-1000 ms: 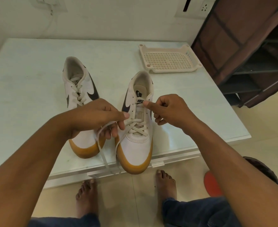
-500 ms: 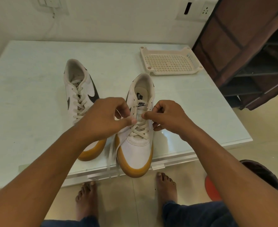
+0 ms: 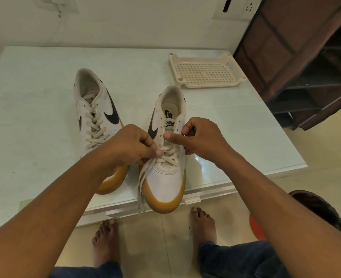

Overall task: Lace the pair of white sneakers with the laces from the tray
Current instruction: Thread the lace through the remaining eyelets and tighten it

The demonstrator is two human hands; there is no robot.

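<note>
Two white sneakers with gum soles stand on the glass table. The left sneaker (image 3: 94,115) is laced up its front. The right sneaker (image 3: 166,173) sits at the table's front edge, its toe over the rim, laced only over its lower eyelets. My left hand (image 3: 129,146) pinches the cream lace (image 3: 143,177) at the shoe's left side; loose lace ends hang down past the toe. My right hand (image 3: 197,137) pinches the lace at the right eyelet row, thumb pressed on it. The cream perforated tray (image 3: 205,72) lies empty at the back right.
The glass table (image 3: 35,93) ends just in front of the sneakers. A dark shelf unit (image 3: 306,57) stands to the right. My bare feet (image 3: 202,223) are on the tiled floor below, beside a red and dark object (image 3: 256,225).
Both hands have moved together over the right sneaker's lacing; the left hand rose from the shoe's left side to the eyelets, and the lace is drawn tighter.
</note>
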